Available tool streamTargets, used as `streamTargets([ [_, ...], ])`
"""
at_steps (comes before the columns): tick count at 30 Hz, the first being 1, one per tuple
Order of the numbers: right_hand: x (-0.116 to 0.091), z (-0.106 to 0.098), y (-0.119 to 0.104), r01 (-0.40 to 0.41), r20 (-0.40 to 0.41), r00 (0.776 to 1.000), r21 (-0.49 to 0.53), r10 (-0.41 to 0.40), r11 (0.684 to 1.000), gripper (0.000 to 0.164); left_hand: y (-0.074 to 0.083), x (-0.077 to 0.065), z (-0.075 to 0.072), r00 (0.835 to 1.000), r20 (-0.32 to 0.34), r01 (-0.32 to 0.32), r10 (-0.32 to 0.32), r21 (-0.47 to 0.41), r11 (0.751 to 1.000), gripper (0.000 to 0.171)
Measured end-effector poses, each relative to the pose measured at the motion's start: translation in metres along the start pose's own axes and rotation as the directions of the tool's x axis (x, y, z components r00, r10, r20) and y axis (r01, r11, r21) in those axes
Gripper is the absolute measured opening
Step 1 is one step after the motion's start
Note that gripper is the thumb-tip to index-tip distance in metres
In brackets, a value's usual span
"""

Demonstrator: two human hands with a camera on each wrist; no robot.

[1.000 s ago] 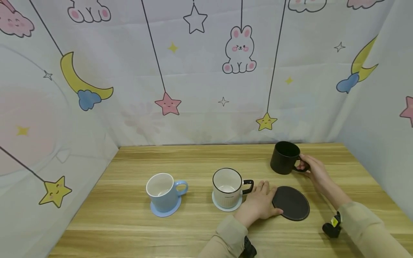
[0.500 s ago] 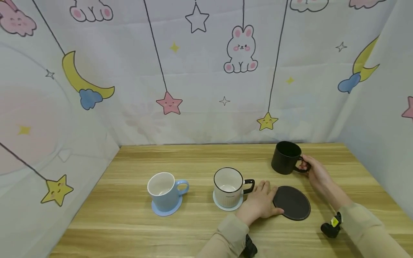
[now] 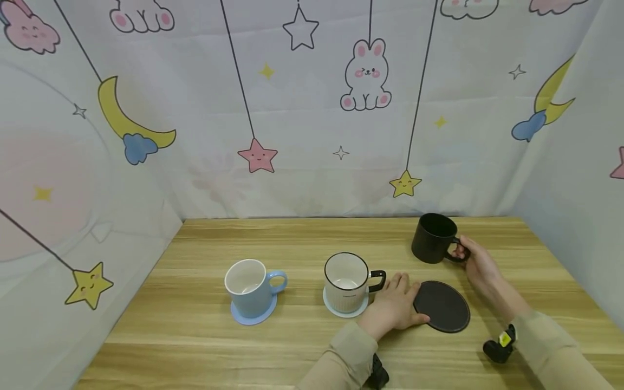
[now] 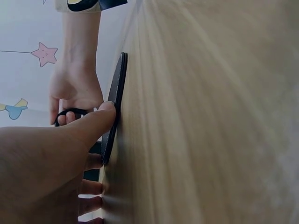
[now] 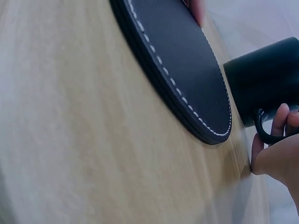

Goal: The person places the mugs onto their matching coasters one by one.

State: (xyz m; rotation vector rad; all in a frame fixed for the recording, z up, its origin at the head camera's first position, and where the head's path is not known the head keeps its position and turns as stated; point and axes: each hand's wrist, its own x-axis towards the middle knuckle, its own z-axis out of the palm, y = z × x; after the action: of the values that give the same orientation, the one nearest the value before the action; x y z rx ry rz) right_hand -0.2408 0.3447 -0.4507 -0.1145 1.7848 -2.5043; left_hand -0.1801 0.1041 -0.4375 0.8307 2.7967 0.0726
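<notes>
A black mug (image 3: 431,241) stands upright at the back right, and my right hand (image 3: 480,265) grips its handle from the right, as the right wrist view also shows with the handle (image 5: 267,133) between the fingers. Nearer to me lies a round black coaster (image 3: 442,306) with white stitching along its edge. My left hand (image 3: 397,306) lies palm down with its fingers spread on the table, left of the coaster. In the left wrist view its thumb (image 4: 106,112) rests on the coaster's edge.
Left of my left hand, a white ribbed mug (image 3: 345,287) with black rim and handle stands on a pale blue coaster (image 3: 331,310). Further left a light blue mug (image 3: 251,292) stands on a blue coaster (image 3: 253,319). A printed curtain (image 3: 302,200) borders the wooden table (image 3: 195,346).
The head view has shifted very slightly, so everything sits a little further right in it. Both hands, the mugs and the coasters keep their places.
</notes>
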Motion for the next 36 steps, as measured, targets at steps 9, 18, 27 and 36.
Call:
streamTargets([
  [9,-0.004,0.002,-0.001,0.007,0.0,1.0,0.031,-0.007,0.999,0.037,0.0,0.002,0.002,1.0,0.012,-0.007,0.007,0.0,1.0,0.075],
  [18,-0.008,0.004,-0.001,0.003,0.001,1.0,0.064,-0.003,0.998,0.037,0.0,0.004,0.004,1.0,0.023,0.007,-0.008,0.025,1.0,0.075],
  [27,-0.011,0.005,0.0,-0.001,-0.001,1.0,0.102,0.001,0.995,0.035,0.0,0.004,0.006,1.0,0.023,0.005,-0.006,0.038,0.999,0.075],
  [36,-0.016,0.006,0.0,-0.01,0.011,1.0,0.163,0.009,0.987,0.035,0.0,0.004,0.006,0.999,0.036,0.013,-0.014,0.045,0.999,0.076],
])
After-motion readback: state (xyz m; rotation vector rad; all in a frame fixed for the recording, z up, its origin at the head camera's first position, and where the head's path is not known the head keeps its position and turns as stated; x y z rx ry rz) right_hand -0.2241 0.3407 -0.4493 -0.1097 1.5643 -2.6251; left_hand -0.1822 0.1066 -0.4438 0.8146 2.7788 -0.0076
